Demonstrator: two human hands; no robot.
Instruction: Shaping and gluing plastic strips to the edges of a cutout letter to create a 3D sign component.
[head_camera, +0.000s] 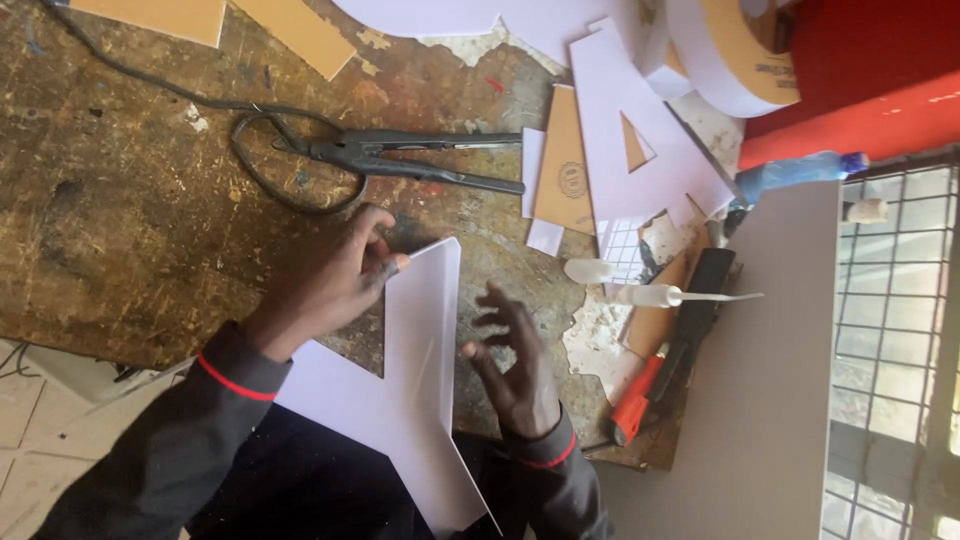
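A white cut-out sheet (420, 350) lies on the worn wooden workbench (130, 220) and hangs over its near edge toward me. My left hand (335, 275) pinches the sheet's upper left corner with fingertips and thumb. My right hand (510, 360) hovers just right of the sheet with its fingers spread and curled, holding nothing. Both arms wear dark sleeves with red cuff trim.
Large black shears (390, 160) lie above my left hand. White and brown cut pieces (610, 150), a tape roll (730, 50), two small glue tubes (640, 292), a red-handled cutter (660, 365) and a blue bottle (800, 172) crowd the right. A grey board (770, 380) leans by a window grille.
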